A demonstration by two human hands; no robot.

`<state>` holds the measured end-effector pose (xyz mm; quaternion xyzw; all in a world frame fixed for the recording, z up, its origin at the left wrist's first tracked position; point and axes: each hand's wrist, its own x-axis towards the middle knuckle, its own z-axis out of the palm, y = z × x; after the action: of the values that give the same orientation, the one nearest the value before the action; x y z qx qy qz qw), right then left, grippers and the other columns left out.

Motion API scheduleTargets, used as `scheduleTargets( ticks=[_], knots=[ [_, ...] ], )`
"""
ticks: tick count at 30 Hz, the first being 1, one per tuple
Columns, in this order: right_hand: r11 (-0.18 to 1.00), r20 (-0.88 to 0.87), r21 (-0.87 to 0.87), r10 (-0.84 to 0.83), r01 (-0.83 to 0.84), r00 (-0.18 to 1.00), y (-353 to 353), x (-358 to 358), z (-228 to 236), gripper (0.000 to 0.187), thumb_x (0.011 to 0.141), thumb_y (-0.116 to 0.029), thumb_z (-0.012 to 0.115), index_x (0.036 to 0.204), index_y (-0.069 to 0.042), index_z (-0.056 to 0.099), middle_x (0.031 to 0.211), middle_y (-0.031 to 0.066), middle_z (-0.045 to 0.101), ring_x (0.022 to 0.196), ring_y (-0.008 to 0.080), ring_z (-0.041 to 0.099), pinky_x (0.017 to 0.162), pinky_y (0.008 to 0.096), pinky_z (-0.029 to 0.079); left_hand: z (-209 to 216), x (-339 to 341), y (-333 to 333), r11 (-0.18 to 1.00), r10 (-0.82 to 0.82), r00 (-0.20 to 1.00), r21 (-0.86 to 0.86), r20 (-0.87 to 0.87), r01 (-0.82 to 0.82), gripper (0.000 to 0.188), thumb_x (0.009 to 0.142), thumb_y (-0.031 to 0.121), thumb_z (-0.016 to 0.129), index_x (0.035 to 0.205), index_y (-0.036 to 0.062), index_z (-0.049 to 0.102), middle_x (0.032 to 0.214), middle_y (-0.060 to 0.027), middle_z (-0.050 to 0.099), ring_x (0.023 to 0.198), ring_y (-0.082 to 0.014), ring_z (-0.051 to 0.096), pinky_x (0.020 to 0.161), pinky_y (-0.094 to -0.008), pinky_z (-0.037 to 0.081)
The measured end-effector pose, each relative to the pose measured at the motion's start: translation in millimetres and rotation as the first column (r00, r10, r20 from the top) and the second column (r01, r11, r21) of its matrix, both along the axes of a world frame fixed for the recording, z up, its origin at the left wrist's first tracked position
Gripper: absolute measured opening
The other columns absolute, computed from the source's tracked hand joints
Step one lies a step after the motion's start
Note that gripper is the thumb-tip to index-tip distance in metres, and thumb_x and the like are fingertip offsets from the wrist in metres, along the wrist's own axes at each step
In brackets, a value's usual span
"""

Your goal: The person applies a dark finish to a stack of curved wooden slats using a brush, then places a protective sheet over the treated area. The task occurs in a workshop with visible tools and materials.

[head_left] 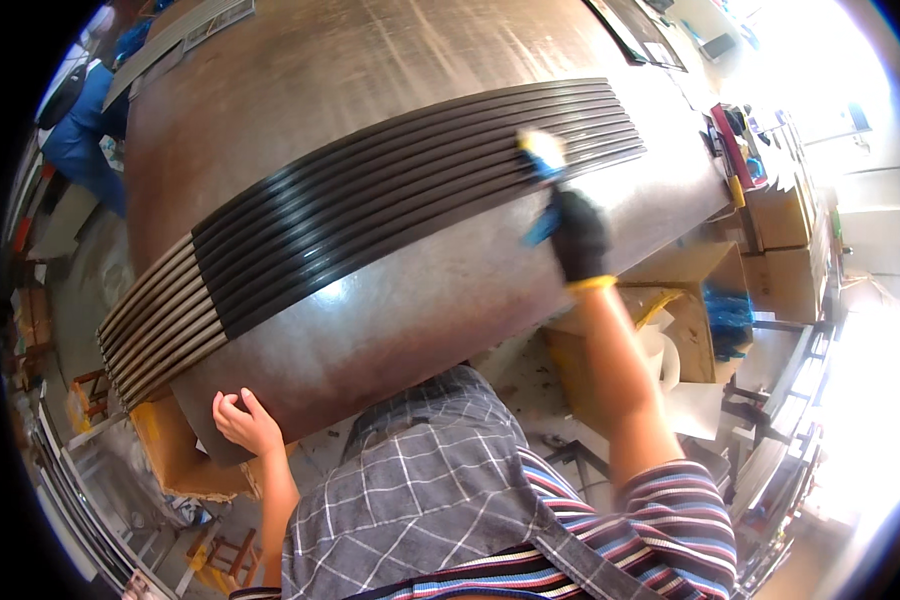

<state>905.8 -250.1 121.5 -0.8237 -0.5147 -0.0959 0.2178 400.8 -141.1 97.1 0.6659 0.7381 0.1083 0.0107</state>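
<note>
My right hand (578,232), in a black glove with a yellow cuff, is closed round a blue-handled brush (543,158); motion blurs them both. The brush's pale bristles meet the right part of a row of long narrow strips (390,175) laid side by side. Most of the row is glossy and dark, while its left ends (165,315) are tan and uncoated. My bare left hand (247,422) rests at the near left edge of the brown table (430,300), its fingers loosely bent, apart and holding nothing.
An open cardboard box (670,300) with paper and blue plastic stands below the table's right side. Another carton (175,440) sits under the left corner. At the far left is a person in blue (80,145). A dark red box (735,145) lies beyond the right edge.
</note>
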Motion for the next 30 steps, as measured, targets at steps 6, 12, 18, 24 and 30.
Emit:
scheduleTargets(
  ticks=[6,12,18,24,30],
  knots=[
    [0.86,-0.39,0.099,0.496,-0.5,0.776,62,-183,31,0.023,0.084,-0.008,0.056,0.107,-0.005,0.058,0.084,0.0107,0.061,0.077,0.0261,0.062,0.07,0.0366,0.05,-45,-31,4,0.995,-0.089,0.995,0.052,0.043,0.086,0.024,0.09,0.029,0.056,0.094,0.0057,0.053,0.125,-0.0136,0.05,0.113,-0.0332,0.047,0.095,-0.0453,0.035],
    [0.892,-0.958,0.245,0.283,0.379,-0.047,36,33,-67,0.02,0.093,-0.017,0.049,0.098,-0.004,0.063,0.074,0.0024,0.059,0.067,0.01,0.056,0.059,0.0284,0.048,-43,-25,3,0.989,-0.091,0.993,0.12,0.07,0.082,0.021,0.091,0.026,0.055,0.094,0.0054,0.051,0.125,-0.0147,0.049,0.113,-0.0337,0.046,0.095,-0.046,0.034],
    [0.784,-0.52,0.3,-0.343,0.543,0.783,6,184,24,0.017,0.083,-0.014,0.06,0.096,-0.004,0.061,0.076,0.013,0.064,0.061,0.0236,0.06,0.056,0.0343,0.046,-40,-32,1,0.996,-0.054,0.999,0.068,0.003,0.054,0.019,0.089,0.022,0.056,0.093,0.0046,0.051,0.124,-0.0165,0.049,0.112,-0.0348,0.046,0.094,-0.0463,0.035],
    [0.975,0.042,-0.208,0.084,-0.074,0.996,63,0,-4,0.034,0.082,-0.004,0.053,0.112,-0.017,0.061,0.082,0.013,0.061,0.075,0.0321,0.06,0.064,0.0418,0.049,-33,-19,6,0.983,-0.09,0.995,0.166,0.04,0.083,0.018,0.086,0.019,0.058,0.092,0.0036,0.051,0.122,-0.0175,0.05,0.11,-0.0364,0.046,0.093,-0.047,0.036],
    [0.814,-0.481,0.157,0.558,-0.56,0.676,111,-198,23,0.021,0.087,-0.012,0.054,0.107,-0.013,0.061,0.083,0.0064,0.061,0.073,0.0222,0.061,0.068,0.0359,0.05,-38,-21,2,0.972,-0.09,0.99,0.225,0.105,0.064,0.019,0.087,0.023,0.058,0.092,0.0064,0.05,0.123,-0.0157,0.05,0.112,-0.0358,0.046,0.094,-0.0472,0.035]
  ],
)
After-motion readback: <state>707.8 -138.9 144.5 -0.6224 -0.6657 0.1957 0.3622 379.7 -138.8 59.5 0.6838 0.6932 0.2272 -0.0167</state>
